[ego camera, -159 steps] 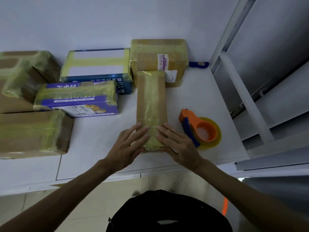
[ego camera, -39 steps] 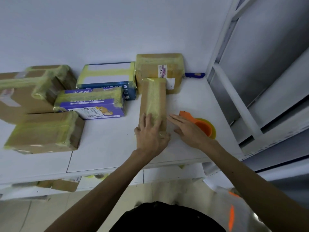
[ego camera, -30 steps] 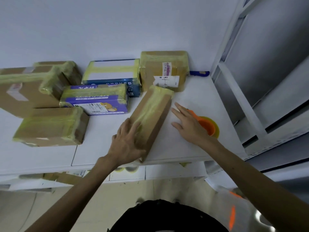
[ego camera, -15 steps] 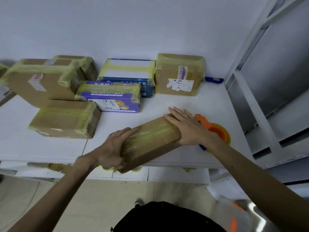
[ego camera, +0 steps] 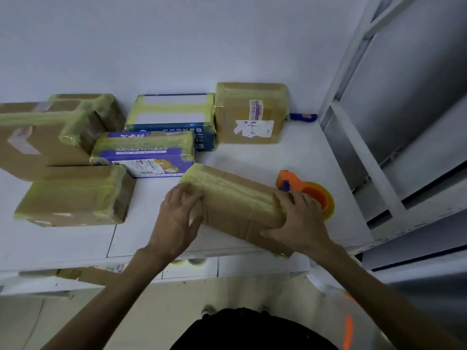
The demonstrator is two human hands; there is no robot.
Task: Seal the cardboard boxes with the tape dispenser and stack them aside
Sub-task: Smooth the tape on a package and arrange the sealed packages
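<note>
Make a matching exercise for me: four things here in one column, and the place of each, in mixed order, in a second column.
1. long brown cardboard box
2. orange tape dispenser
3. purple printed box
4. brown box with white labels

A. at the wall, beside the blue and white box
B. held between left hand and right hand
C. lying just beyond the right hand
D. directly in front of the blue and white box

Pairs: 1-B, 2-C, 3-D, 4-A.
</note>
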